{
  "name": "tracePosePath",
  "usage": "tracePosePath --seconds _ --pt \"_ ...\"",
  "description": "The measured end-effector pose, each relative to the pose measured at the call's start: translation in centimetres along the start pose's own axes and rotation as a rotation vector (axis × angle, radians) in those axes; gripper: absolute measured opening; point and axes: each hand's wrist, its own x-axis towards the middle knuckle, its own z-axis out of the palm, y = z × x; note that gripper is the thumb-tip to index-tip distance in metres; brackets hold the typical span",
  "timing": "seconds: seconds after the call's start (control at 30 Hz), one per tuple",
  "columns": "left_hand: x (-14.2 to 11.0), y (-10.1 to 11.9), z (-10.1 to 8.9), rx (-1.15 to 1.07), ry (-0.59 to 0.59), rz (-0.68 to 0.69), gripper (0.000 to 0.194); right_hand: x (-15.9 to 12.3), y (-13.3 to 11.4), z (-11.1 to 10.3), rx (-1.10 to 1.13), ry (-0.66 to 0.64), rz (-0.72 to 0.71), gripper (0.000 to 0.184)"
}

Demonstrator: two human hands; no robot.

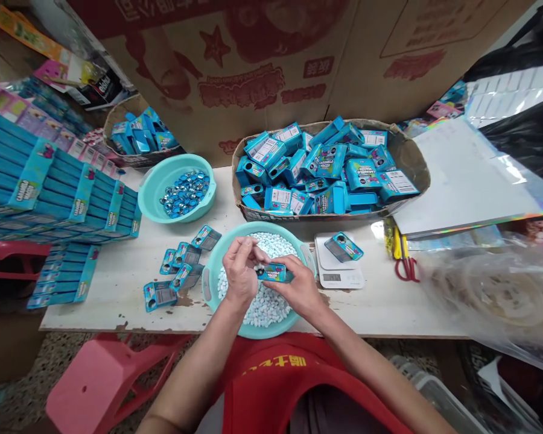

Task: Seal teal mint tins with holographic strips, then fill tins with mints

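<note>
My right hand (298,288) grips a small blue candy box (274,272) over a teal bowl (211,271) full of white candies (271,301). My left hand (239,268) is pinched at the box's left end, fingers curled; whatever it holds is too small to make out. Both hands hover above the candies at the table's front edge.
A small scale (339,271) with one blue box on it stands right of the bowl. Several flat boxes (181,265) lie to the left. A cardboard tray (405,157) of blue boxes sits behind, a teal bowl of caps (156,181) at left, red scissors (405,265) at right.
</note>
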Motion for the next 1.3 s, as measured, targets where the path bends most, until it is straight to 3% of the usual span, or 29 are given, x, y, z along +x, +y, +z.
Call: tracePosePath --seconds 0.13,0.27,0.37,0.47,0.63,0.7,0.83,0.93,1.0,1.13,1.3 --pt "1.8 0.2 -1.5 0.003 0.041 0.104 0.025 -0.4 -0.2 -1.3 0.073 0.019 -0.005 0.036" --pt "5.1 -4.7 -4.5 0.366 0.138 0.033 0.025 -0.5 0.4 -2.0 0.077 0.07 0.041 0.034" --pt "6.1 -9.2 -5.7 0.822 -0.082 0.041 0.018 -0.8 0.1 -2.8 0.084 0.075 0.043 0.035" --pt "5.4 -11.6 -5.4 1.153 -0.331 0.151 0.021 -1.0 -0.4 -3.4 0.068 0.084 -0.003 0.037" --pt "3.1 -11.2 -5.3 1.469 -0.575 0.153 0.021 -0.2 0.4 -3.0 -0.017 0.107 -0.026 0.033" --pt "2.4 -10.9 -6.2 1.505 -0.537 0.11 0.017 0.0 0.7 -2.7 -0.039 0.104 -0.04 0.033" --pt "2.0 -10.4 -7.9 1.287 -0.243 0.021 0.012 0.0 1.3 -2.3 -0.099 0.097 -0.029 0.031" --pt "1.8 -8.8 -7.6 0.879 -0.021 -0.085 0.02 -0.4 1.8 -1.9 -0.129 0.089 -0.013 0.032" --pt "1.4 -6.8 -6.5 0.571 0.067 -0.165 0.024 -0.6 2.1 -1.4 -0.141 0.087 -0.019 0.031" --pt "0.2 -2.7 -3.7 0.119 0.05 -0.139 0.022 -0.7 1.9 0.1 -0.154 0.056 -0.052 0.03" --pt "-0.3 -0.8 -2.1 -0.043 0.06 -0.07 0.019 -0.8 0.3 1.0 -0.162 0.008 -0.09 0.028"
